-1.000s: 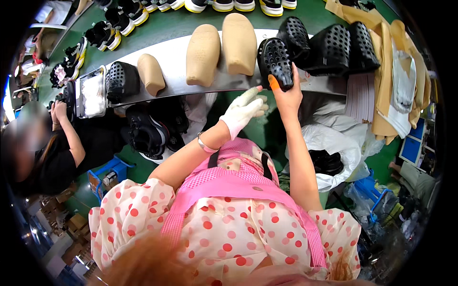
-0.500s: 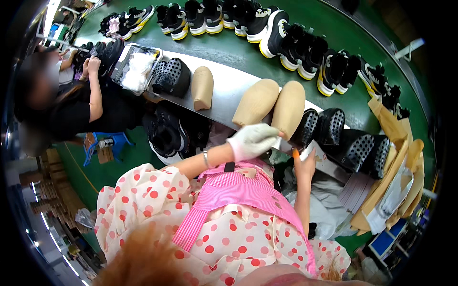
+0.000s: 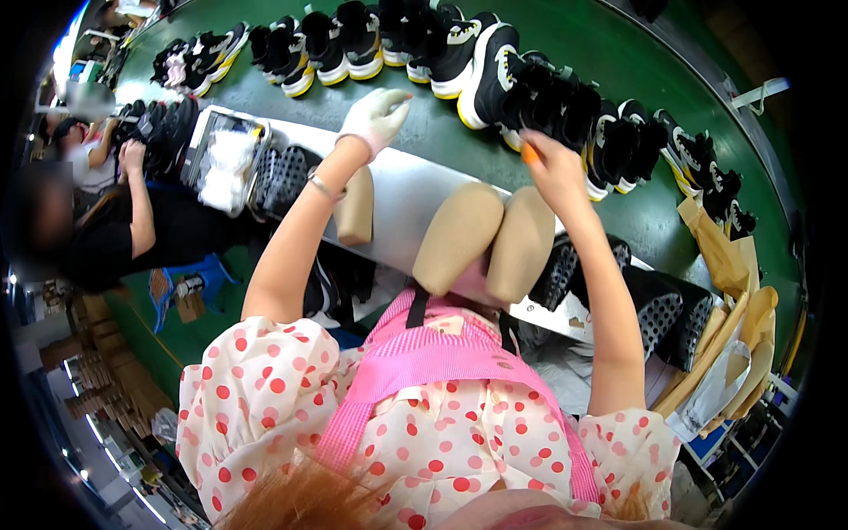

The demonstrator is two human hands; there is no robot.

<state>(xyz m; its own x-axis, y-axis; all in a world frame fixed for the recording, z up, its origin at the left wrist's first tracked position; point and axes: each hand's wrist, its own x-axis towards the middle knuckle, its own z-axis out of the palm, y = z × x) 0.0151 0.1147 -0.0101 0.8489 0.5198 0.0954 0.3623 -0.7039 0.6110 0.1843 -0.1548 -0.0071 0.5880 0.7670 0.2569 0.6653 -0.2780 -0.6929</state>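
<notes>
My left hand (image 3: 376, 120), in a white glove with bare fingertips, is raised over the green table (image 3: 442, 124). Its fingers are apart and hold nothing. My right hand (image 3: 560, 174) reaches to the row of black shoes (image 3: 555, 99) and is closed around an orange-handled tool (image 3: 530, 154), whose far end I cannot make out. Between my arms, two beige foot-shaped forms (image 3: 459, 237) lean over the edge of the white shelf (image 3: 397, 190). Another beige form (image 3: 356, 212) stands partly behind my left forearm.
Black-and-white shoes with yellow soles (image 3: 340, 53) line the table. A clear bin of white material (image 3: 227, 163) and studded black pieces (image 3: 284, 181) sit left; more studded pieces (image 3: 658, 309) and brown paper (image 3: 720, 247) are right. A co-worker (image 3: 132, 212) works at the left.
Both hands have risen from near my lap and moved apart, the left to the upper left, the right toward the shoes. White material by my right hand is no longer seen there.
</notes>
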